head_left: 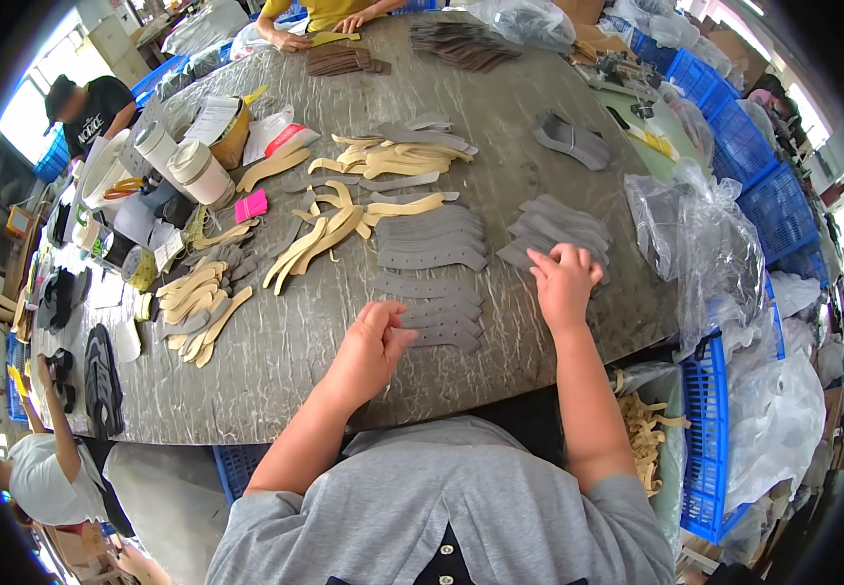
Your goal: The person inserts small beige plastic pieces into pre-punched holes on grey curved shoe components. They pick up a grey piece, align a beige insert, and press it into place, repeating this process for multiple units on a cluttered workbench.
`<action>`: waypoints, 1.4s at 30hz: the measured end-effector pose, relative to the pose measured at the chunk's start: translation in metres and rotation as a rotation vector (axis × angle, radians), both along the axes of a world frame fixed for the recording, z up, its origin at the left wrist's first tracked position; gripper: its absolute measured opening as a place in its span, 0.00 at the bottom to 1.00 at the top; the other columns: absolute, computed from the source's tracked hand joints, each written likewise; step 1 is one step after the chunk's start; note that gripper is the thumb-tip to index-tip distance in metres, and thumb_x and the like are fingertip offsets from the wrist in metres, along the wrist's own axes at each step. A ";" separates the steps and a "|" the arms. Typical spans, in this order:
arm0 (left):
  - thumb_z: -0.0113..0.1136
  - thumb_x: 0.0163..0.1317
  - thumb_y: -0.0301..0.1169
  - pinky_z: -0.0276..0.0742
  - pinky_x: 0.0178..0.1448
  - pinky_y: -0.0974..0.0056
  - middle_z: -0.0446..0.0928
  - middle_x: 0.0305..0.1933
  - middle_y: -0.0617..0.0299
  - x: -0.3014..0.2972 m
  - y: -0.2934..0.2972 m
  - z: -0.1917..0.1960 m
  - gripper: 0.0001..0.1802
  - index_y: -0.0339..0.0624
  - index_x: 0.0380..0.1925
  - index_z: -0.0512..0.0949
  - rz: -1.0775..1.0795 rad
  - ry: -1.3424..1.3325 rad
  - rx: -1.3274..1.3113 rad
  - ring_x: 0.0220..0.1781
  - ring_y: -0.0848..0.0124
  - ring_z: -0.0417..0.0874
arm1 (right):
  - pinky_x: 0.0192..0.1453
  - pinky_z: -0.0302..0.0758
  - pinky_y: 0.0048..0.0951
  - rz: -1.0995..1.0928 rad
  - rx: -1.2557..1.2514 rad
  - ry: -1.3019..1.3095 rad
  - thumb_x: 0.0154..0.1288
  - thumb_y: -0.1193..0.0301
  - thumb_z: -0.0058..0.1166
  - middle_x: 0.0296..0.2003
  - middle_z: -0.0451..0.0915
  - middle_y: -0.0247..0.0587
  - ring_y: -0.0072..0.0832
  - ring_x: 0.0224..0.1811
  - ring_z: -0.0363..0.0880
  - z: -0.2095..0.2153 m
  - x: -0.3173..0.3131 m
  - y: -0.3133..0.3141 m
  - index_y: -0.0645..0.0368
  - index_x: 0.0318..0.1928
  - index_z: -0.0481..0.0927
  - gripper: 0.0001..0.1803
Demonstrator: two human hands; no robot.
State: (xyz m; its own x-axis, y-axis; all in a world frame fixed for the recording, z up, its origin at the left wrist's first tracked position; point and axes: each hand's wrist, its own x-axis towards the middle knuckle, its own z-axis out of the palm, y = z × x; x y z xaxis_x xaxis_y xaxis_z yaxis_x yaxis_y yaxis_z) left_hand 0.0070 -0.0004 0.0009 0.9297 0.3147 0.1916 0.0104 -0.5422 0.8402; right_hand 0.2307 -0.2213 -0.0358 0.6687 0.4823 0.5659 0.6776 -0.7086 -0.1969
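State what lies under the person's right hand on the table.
The right hand rests on a stack of grey cut pieces on the table. The pieces directly beneath the palm are covered, so their number cannot be seen.

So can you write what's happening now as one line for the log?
left hand: on grey strips | right hand: on grey stack | tan strips: untouched

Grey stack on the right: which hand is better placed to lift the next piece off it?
Right, probably. The right hand already rests fingers-down on that grey stack, while the left hand is curled at the near grey pieces, farther away.
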 end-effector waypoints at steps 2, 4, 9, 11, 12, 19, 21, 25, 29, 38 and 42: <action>0.64 0.64 0.36 0.77 0.39 0.60 0.72 0.43 0.48 -0.002 -0.003 0.007 0.23 0.36 0.54 0.71 -0.039 0.010 0.038 0.30 0.61 0.77 | 0.55 0.60 0.45 -0.014 0.008 -0.030 0.52 0.71 0.67 0.40 0.75 0.29 0.34 0.50 0.70 0.012 -0.007 0.010 0.44 0.38 0.88 0.11; 0.64 0.62 0.45 0.77 0.39 0.58 0.71 0.45 0.46 -0.001 -0.005 0.010 0.31 0.37 0.58 0.68 -0.070 -0.015 0.128 0.31 0.57 0.78 | 0.52 0.64 0.42 0.077 0.065 -0.015 0.52 0.71 0.67 0.38 0.78 0.30 0.34 0.46 0.73 0.031 -0.037 0.025 0.46 0.36 0.88 0.09; 0.59 0.55 0.61 0.80 0.37 0.52 0.68 0.47 0.45 0.005 -0.020 0.009 0.48 0.40 0.67 0.59 -0.150 -0.130 0.339 0.35 0.49 0.80 | 0.38 0.75 0.41 0.750 0.322 0.759 0.56 0.74 0.61 0.30 0.82 0.47 0.45 0.33 0.80 0.045 -0.122 0.061 0.63 0.35 0.83 0.06; 0.58 0.53 0.63 0.81 0.38 0.53 0.68 0.46 0.47 0.004 -0.021 0.012 0.52 0.40 0.68 0.57 -0.159 -0.117 0.327 0.36 0.51 0.80 | 0.37 0.76 0.40 0.755 0.344 0.919 0.57 0.75 0.59 0.30 0.82 0.49 0.46 0.33 0.80 0.047 -0.124 0.062 0.64 0.35 0.83 0.06; 0.57 0.53 0.64 0.81 0.38 0.54 0.68 0.46 0.47 0.003 -0.021 0.013 0.52 0.40 0.69 0.57 -0.183 -0.091 0.317 0.36 0.51 0.80 | 0.37 0.76 0.39 0.756 0.355 0.998 0.57 0.76 0.58 0.31 0.81 0.51 0.47 0.33 0.80 0.048 -0.123 0.062 0.65 0.36 0.82 0.06; 0.57 0.52 0.65 0.82 0.40 0.54 0.68 0.48 0.48 0.002 -0.025 0.014 0.53 0.39 0.69 0.57 -0.321 -0.054 0.276 0.37 0.53 0.81 | 0.36 0.75 0.25 0.730 0.456 1.431 0.57 0.77 0.61 0.32 0.86 0.41 0.19 0.33 0.79 0.030 -0.118 0.052 0.67 0.34 0.84 0.06; 0.60 0.54 0.61 0.82 0.42 0.56 0.69 0.49 0.48 0.003 -0.022 0.014 0.50 0.38 0.68 0.59 -0.329 -0.124 0.229 0.38 0.54 0.81 | 0.35 0.73 0.24 0.668 0.453 1.514 0.59 0.77 0.60 0.30 0.84 0.38 0.19 0.30 0.78 0.042 -0.121 0.054 0.65 0.33 0.83 0.04; 0.62 0.64 0.40 0.81 0.45 0.60 0.72 0.50 0.47 0.001 -0.015 0.016 0.33 0.35 0.64 0.64 -0.266 -0.042 -0.323 0.41 0.56 0.82 | 0.34 0.70 0.21 0.710 0.675 1.789 0.65 0.76 0.54 0.27 0.78 0.30 0.18 0.28 0.72 0.033 -0.124 0.055 0.61 0.33 0.79 0.03; 0.57 0.63 0.19 0.78 0.43 0.65 0.75 0.47 0.52 0.007 -0.006 0.024 0.20 0.36 0.56 0.73 -0.163 -0.111 -0.102 0.38 0.65 0.81 | 0.43 0.70 0.23 0.778 1.050 1.783 0.70 0.76 0.43 0.32 0.74 0.32 0.20 0.34 0.71 0.023 -0.125 0.056 0.59 0.38 0.73 0.05; 0.66 0.55 0.19 0.78 0.38 0.63 0.78 0.37 0.55 0.004 -0.001 0.033 0.07 0.38 0.34 0.79 -0.149 -0.222 0.177 0.35 0.60 0.82 | 0.62 0.75 0.41 0.687 1.440 1.937 0.71 0.76 0.42 0.41 0.79 0.49 0.35 0.47 0.80 0.037 -0.114 0.051 0.62 0.35 0.71 0.06; 0.64 0.56 0.17 0.75 0.34 0.63 0.77 0.30 0.53 -0.016 0.021 0.022 0.06 0.36 0.31 0.77 0.140 -0.035 0.110 0.31 0.61 0.79 | 0.21 0.52 0.20 0.441 1.875 1.641 0.64 0.78 0.44 0.21 0.63 0.28 0.15 0.19 0.54 0.020 -0.043 0.007 0.53 0.27 0.68 0.08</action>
